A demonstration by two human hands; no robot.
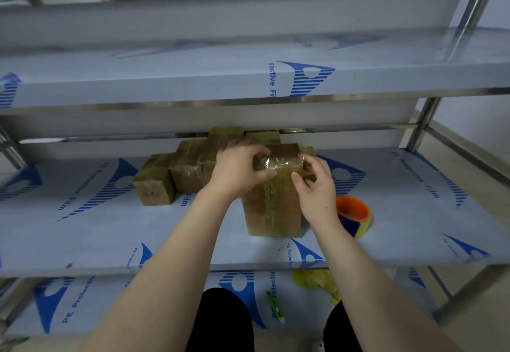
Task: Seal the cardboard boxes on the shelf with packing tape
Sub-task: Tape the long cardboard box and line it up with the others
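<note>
A brown cardboard box stands on the middle shelf, wrapped in shiny clear tape. My left hand grips its upper left edge, thumb on the front and fingers curled over the top. My right hand pinches the loose strip of tape at the box's upper right corner. A tape roll with an orange core lies on the shelf just right of my right wrist. Several taped boxes are stacked behind and to the left.
The upper shelf's edge hangs above the boxes. On the lower shelf lie a green pen-like tool and a crumpled yellowish wad of tape. Steel posts stand at the right.
</note>
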